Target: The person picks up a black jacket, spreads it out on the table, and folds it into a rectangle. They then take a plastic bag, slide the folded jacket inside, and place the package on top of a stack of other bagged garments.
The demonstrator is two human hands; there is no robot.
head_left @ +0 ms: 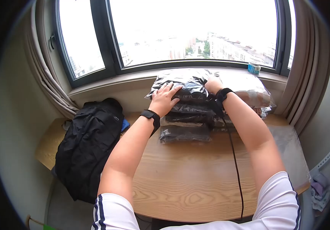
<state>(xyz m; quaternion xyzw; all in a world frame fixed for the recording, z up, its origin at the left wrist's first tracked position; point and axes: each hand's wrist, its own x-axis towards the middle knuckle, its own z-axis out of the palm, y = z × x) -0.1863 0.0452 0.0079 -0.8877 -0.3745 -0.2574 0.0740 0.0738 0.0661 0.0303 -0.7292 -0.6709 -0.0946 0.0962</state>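
Several clear plastic bags of folded dark clothing lie in a stack at the back of the table. My left hand [164, 99] rests on the front left of the top bag [189, 76], its fingers spread over the shiny plastic. At the right end of that bag my right hand [213, 85] is closed on the plastic; its fingertips are hidden. A lower dark bag [184, 134] sits at the bottom of the stack. Beside my right hand, to the right, is a bag with pale contents [245, 87]. Both wrists wear black bands.
A black garment [90, 149] is heaped over the table's left side. From my right wrist a black cable [234, 161] runs down across the wooden table [188, 184]. On the windowsill stands a small blue container [253, 68]. Curtains flank the window.
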